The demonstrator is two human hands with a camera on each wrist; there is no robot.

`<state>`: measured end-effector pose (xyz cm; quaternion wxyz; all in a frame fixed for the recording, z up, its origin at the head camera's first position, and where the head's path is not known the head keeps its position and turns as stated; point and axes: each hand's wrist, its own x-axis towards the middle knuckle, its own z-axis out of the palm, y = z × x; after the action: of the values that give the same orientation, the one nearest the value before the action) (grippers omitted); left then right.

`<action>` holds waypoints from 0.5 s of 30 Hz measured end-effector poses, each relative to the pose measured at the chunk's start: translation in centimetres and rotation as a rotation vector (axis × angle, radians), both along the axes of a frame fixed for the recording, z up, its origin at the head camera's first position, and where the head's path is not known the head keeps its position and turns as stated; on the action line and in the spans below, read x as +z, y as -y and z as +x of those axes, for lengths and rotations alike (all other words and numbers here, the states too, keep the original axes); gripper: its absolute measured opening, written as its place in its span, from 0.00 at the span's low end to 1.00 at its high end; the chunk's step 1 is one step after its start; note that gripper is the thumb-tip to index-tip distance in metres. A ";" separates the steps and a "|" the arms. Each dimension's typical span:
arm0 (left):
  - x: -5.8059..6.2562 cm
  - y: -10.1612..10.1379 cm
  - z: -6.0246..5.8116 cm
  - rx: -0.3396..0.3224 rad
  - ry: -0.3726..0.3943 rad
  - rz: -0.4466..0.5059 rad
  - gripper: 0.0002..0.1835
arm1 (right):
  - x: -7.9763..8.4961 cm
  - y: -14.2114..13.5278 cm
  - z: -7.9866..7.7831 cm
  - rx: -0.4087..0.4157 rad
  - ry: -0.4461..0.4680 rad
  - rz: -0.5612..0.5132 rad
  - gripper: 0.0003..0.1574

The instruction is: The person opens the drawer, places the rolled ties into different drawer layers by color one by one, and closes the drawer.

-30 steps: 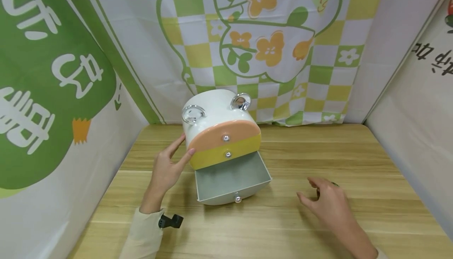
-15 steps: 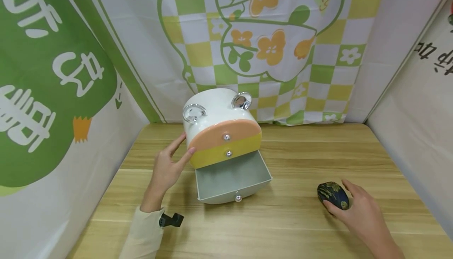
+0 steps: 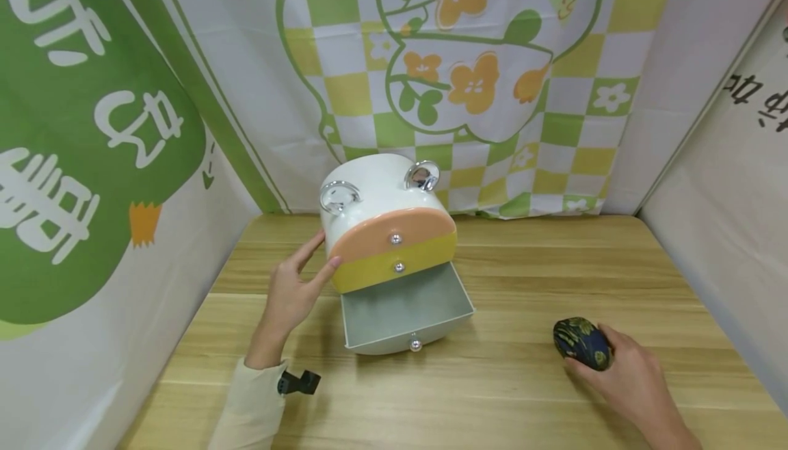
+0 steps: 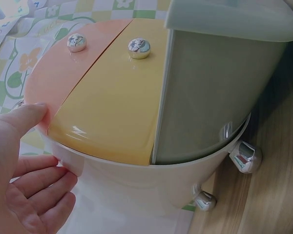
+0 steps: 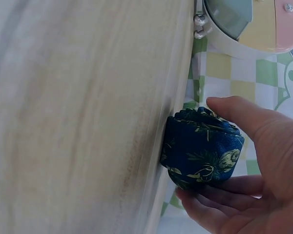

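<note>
A small drawer box [image 3: 369, 173] stands on the table, white with silver ring ears. Its orange drawer [image 3: 394, 228] and yellow drawer [image 3: 382, 272] are closed; the grey-green bottom drawer [image 3: 409, 306] is pulled out and looks empty. My left hand [image 3: 292, 296] holds the box's left edge, thumb on the front and fingertips on the side, as the left wrist view shows. At the right, my right hand [image 3: 631, 371] grips a dark blue, floral-patterned rolled cloth bundle [image 3: 581, 344] between thumb and fingers. The cloth bundle [image 5: 202, 148] has a ruffled, folded edge and rests against the tabletop.
The wooden table [image 3: 492, 388] ends at a printed cloth backdrop [image 3: 572, 122] with checks and flowers, just behind the box. Printed side walls [image 3: 185, 245] flank it. A black strap clip [image 3: 298, 383] juts from the left sleeve.
My right hand has shifted right from over the cloth bundle to its right end, uncovering it; in the last half second it has barely moved. The left hand and drawer box stay put.
</note>
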<state>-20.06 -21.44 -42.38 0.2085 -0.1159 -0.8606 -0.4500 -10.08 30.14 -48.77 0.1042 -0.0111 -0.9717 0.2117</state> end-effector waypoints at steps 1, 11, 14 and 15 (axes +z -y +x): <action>0.0 0.0 0.0 0.001 0.001 0.000 0.32 | 0.0 0.0 -0.1 0.004 0.004 0.003 0.60; -0.1 0.1 0.0 0.005 0.005 0.003 0.31 | -0.1 -0.1 -0.6 0.026 0.017 -0.006 0.52; -0.1 0.1 -0.1 0.006 0.001 0.001 0.31 | 0.1 -0.1 -0.7 0.025 0.008 -0.008 0.51; -0.1 0.1 -0.1 0.004 0.000 0.001 0.31 | 0.1 -0.1 -0.7 0.022 0.013 -0.009 0.50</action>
<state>-20.16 -21.50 -42.48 0.2095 -0.1142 -0.8607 -0.4498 -10.81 30.25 -48.65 0.0955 -0.0020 -0.9715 0.2171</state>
